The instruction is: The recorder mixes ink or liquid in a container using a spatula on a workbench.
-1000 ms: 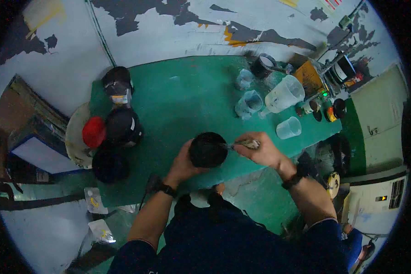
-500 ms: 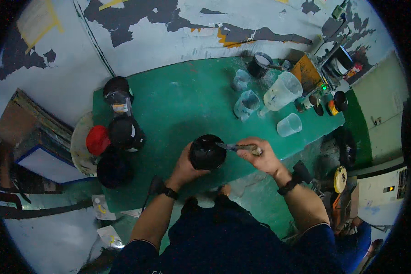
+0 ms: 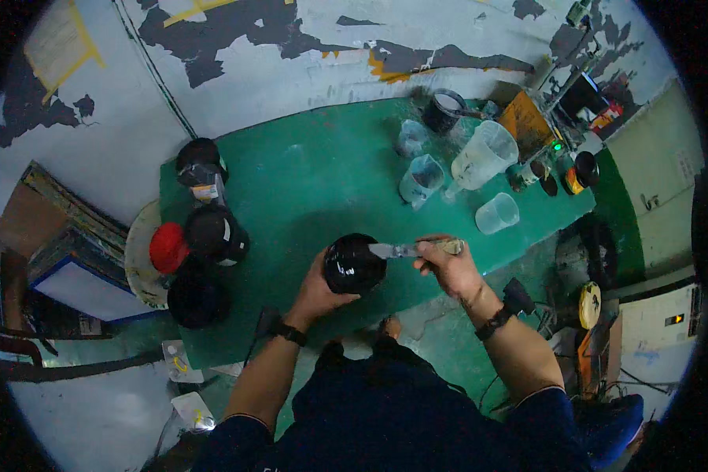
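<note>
My left hand (image 3: 316,289) is wrapped round the side of a round black tub (image 3: 354,271) above the near part of the green table. A glossy dark surface shows in the tub, with white glints; whether it is filled to the top I cannot tell. In my right hand (image 3: 455,271) is a putty knife (image 3: 397,251) with a worn, pale handle. Its flat greyish blade points left, with the tip over the tub's right rim. Whether the tip touches the tub is unclear.
Clear plastic beakers (image 3: 498,214) and a large translucent jug (image 3: 486,153) stand at the table's (image 3: 291,173) right. Behind them is a dark pot (image 3: 444,110) of pale material. Black tubs (image 3: 211,233) and a red lid (image 3: 168,248) line the left edge. A blue-clad person (image 3: 615,429) is at lower right.
My right hand has drawn slightly right, and the putty knife's blade has turned to show its flat face. The tub has tilted a little, with more glints on it. The blue-clad person has shifted.
</note>
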{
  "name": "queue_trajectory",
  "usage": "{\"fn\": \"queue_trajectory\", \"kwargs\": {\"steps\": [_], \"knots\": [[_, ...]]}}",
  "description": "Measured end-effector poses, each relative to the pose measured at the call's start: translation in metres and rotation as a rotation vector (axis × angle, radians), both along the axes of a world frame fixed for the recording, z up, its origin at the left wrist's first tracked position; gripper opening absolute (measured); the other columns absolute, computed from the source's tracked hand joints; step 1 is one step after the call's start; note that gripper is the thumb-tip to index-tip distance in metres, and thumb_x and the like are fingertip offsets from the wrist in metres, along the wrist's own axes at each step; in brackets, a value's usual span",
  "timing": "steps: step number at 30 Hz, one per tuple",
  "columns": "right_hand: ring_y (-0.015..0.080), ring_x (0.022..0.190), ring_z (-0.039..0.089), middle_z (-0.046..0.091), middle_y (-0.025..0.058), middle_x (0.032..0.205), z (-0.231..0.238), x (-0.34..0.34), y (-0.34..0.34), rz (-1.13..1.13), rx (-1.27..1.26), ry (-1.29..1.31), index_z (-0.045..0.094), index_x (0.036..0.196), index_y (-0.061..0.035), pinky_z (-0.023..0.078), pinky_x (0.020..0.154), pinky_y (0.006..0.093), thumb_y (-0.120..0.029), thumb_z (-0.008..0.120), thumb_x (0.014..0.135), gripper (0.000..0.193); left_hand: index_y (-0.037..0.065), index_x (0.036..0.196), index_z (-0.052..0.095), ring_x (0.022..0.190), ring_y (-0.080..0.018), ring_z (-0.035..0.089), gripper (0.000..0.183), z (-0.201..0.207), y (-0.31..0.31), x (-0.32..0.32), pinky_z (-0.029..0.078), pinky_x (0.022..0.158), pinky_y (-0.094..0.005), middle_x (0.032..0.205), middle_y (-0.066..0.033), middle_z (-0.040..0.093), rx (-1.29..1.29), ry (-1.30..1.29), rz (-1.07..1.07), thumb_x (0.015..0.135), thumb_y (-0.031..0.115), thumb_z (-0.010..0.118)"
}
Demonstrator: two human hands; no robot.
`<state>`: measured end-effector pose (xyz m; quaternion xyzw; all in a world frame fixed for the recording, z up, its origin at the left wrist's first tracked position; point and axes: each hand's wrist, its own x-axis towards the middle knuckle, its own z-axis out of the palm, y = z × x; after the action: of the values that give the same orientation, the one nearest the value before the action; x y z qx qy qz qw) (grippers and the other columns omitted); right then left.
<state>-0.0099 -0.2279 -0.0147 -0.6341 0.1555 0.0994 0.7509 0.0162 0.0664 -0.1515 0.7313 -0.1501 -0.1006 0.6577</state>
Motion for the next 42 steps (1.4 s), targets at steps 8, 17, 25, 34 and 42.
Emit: {"fn": "queue_trajectory", "kwargs": {"steps": [8,17,25,34,42], "knots": [[0.0162,0.078,0.073,0.076,0.0104,0.097,0.040,0.017,0.021,0.527,-0.729,-0.530,0.076,0.109,0.0032,0.057,0.067,0.0298,-0.017,0.080,0.094,0.026,0.004,0.157,0.038,0.140,-0.0281,0.055,0.120,-0.005,0.001,0.001,0.045,0.118,-0.0421,0.150,-0.0138,0.055,0.060,0.027,0.000,0.056,0.013,0.103],[0.0164,0.073,0.073,0.075,0.0062,0.085,0.045,0.024,0.028,0.130,-0.296,0.109,0.075,0.105,0.0015,0.056,0.061,0.0320,-0.025,0.078,0.095,0.028,0.003,0.156,0.039,0.142,-0.0285,0.053,0.120,-0.002,0.001,0.005,0.044,0.119,-0.0426,0.150,-0.0140,0.054,0.051,-0.008,-0.054,0.058,0.019,0.104],[0.0261,0.071,0.070,0.069,0.0164,0.077,0.062,0.041,0.032,0.654,-0.918,-0.545,0.075,0.097,-0.0039,0.056,0.068,0.0429,-0.018,0.078,0.088,0.017,0.004,0.157,0.038,0.144,-0.0301,0.051,0.122,-0.018,0.001,-0.001,0.043,0.120,-0.0441,0.153,-0.0146,0.052,0.059,0.012,0.034,0.057,0.026,0.106],[0.0153,0.070,0.070,0.074,0.0068,0.076,0.049,0.030,0.088,0.291,-0.454,0.127,0.075,0.094,0.0030,0.056,0.063,0.0324,-0.023,0.077,0.091,0.026,0.007,0.155,0.042,0.141,-0.0311,0.053,0.111,-0.037,-0.006,0.003,0.044,0.118,-0.0454,0.150,-0.0143,0.054,-0.008,-0.013,0.012,0.064,0.028,0.101],[0.0183,0.075,0.072,0.074,0.0118,0.079,0.059,0.069,0.028,0.736,-0.805,-0.674,0.077,0.101,-0.0026,0.057,0.068,0.0377,-0.023,0.080,0.092,0.023,0.006,0.156,0.042,0.143,-0.0303,0.052,0.114,-0.022,0.007,0.014,0.043,0.120,-0.0443,0.152,-0.0149,0.055,-0.015,-0.058,-0.062,0.060,0.023,0.103]]}}
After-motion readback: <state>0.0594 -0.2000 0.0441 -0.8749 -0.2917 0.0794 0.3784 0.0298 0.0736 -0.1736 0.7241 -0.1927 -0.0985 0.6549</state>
